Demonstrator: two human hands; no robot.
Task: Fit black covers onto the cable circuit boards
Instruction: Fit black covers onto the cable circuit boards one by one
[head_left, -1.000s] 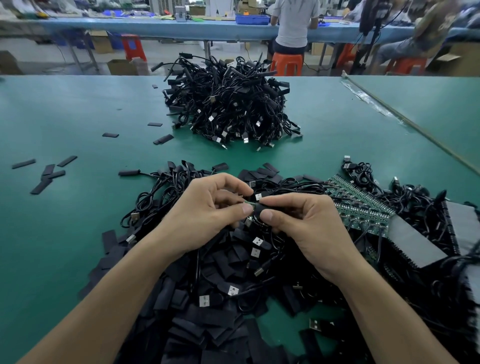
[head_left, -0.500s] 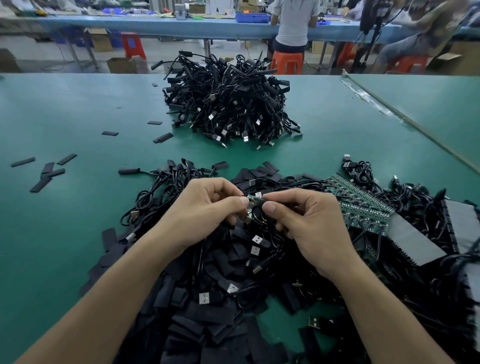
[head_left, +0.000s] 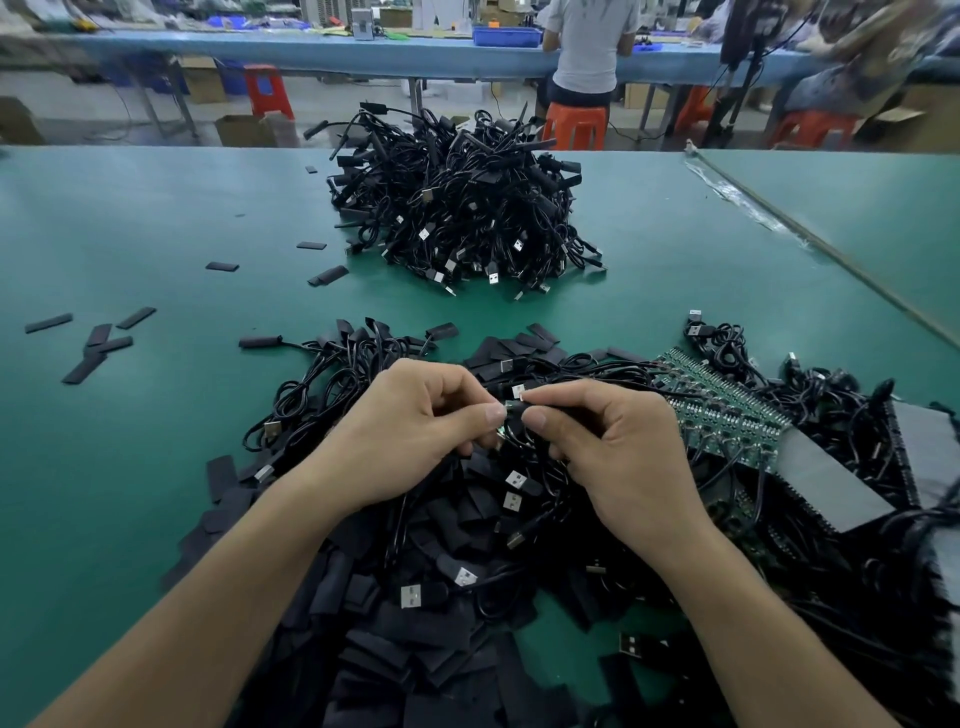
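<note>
My left hand (head_left: 415, 431) and my right hand (head_left: 608, 447) meet fingertip to fingertip over a heap of black cables (head_left: 467, 519). Between them sits a small cable circuit board (head_left: 511, 410) with a black cover. The left thumb and fingers pinch its left end. The right thumb and forefinger pinch the cover on its right end. Most of the piece is hidden by my fingers. Loose flat black covers (head_left: 415, 660) lie piled near my forearms. A green panel of circuit boards (head_left: 727, 410) lies to the right.
A tall pile of black cables (head_left: 462, 208) stands at the middle of the green table (head_left: 130, 467). Stray covers (head_left: 98, 338) lie at the left. A grey block (head_left: 826, 478) rests at the right among cables. A person and orange stools are beyond the far edge.
Both hands have risen slightly and drawn closer together. The right fingers have slid left along the piece toward the left thumb.
</note>
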